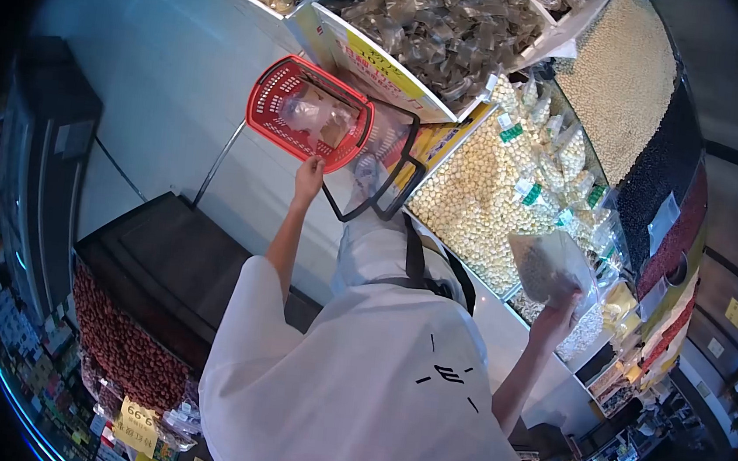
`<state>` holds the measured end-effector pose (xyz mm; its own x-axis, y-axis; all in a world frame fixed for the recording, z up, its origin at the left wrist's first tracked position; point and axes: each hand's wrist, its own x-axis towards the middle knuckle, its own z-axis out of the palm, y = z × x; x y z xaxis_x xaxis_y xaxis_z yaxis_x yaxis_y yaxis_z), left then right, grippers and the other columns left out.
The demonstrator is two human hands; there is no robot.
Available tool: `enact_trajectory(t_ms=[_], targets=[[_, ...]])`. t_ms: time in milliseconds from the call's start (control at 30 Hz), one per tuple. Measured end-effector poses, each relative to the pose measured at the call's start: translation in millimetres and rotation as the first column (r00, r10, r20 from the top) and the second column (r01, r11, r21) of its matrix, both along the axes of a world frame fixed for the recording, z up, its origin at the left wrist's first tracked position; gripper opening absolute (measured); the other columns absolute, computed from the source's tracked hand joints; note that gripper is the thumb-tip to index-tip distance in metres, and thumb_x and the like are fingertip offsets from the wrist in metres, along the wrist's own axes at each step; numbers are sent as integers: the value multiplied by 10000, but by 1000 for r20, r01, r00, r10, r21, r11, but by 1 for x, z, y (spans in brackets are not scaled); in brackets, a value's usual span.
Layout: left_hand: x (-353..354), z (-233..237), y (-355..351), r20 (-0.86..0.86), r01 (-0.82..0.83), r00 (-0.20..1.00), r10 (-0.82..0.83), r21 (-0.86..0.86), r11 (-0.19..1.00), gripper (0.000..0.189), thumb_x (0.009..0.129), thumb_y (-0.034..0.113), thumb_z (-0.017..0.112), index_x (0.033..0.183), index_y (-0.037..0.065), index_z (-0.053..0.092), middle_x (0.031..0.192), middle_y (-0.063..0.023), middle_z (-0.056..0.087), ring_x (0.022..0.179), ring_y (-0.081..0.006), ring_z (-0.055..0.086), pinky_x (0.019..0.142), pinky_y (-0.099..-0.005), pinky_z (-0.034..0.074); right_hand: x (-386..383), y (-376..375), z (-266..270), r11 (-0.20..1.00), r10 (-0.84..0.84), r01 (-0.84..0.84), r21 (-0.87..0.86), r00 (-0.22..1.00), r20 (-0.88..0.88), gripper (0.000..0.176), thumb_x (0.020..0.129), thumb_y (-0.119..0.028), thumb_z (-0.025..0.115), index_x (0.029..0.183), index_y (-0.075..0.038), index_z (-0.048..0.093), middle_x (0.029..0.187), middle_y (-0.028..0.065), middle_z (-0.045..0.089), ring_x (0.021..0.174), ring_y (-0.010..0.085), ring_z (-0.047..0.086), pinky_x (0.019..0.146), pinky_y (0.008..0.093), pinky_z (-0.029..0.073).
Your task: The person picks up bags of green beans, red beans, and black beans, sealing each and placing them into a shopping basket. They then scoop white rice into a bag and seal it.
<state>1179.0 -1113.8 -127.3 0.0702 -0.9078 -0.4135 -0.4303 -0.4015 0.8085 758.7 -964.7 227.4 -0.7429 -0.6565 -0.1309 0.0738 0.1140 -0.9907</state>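
Observation:
My left hand (310,175) is closed on the near rim of a red plastic shopping basket (259,137). Inside the basket lie clear plastic packages (309,113), their contents hard to make out. The black basket handles (413,151) hang folded out to the right. On the other side, my right hand (562,307) grips a clear plastic bag (543,262) with something greyish in it, too blurred to name. That bag is above a bin of pale, lotus-seed-like pieces (469,195) and several bagged portions (569,151).
Beyond the basket stands a bin of dark wrapped pieces (439,26). Beige beans (620,68), black beans (661,155) and red beans (683,205) fill bins at the right. A dark stand (173,257) with red dates (123,332) is to my left.

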Motion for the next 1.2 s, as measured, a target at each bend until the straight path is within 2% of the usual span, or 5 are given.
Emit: enact_trajectory(t_ms=[400, 900, 967, 1033, 1200], targets=[[-288, 317, 6, -624, 774, 72, -778, -458, 438, 633, 659, 59, 750, 1209, 15, 440, 1142, -83, 538, 1049, -149, 512, 900, -316, 413, -24, -29, 26, 982, 183, -185, -23, 932, 312, 271, 906, -258, 520, 939, -13, 630, 871, 30, 631, 796, 101, 570, 727, 253, 442], [-360, 345, 64, -700, 697, 441, -562, -128, 706, 378, 819, 57, 590, 1168, -18, 466, 937, -89, 621, 729, -140, 616, 564, -258, 533, -61, 40, 3, 960, 277, -280, 2, 949, 148, 519, 807, -147, 645, 1249, -10, 408, 1067, 82, 562, 939, 113, 537, 788, 270, 450], [-367, 350, 65, -603, 637, 516, -608, -206, 743, 417, 813, 58, 592, 1194, -28, 445, 999, -132, 604, 775, -180, 623, 613, -280, 533, -56, 42, 13, 986, 150, -80, 145, 808, -570, 622, 802, -168, 645, 1293, 37, 323, 1175, 152, 473, 1100, 222, 460, 930, 319, 364], [-370, 357, 75, -510, 574, 593, -623, -276, 771, 457, 806, 59, 595, 1219, -38, 425, 1060, -174, 587, 821, -220, 630, 663, -301, 533, -47, 40, 21, 969, 239, -183, 165, 863, -445, 732, 785, -216, 663, 1320, 58, 244, 1278, 198, 370, 1206, 273, 361, 989, 364, 305], [-367, 383, 93, 296, 750, 464, -835, -633, 192, 538, 776, 133, 619, 1277, 63, 435, 1228, -239, 458, 1080, -369, 495, 892, -400, 421, -57, 13, 3, 975, 92, -80, -209, 995, 49, 554, 822, -197, 620, 1261, 24, 364, 1121, 150, 510, 1035, 229, 493, 889, 318, 389]])
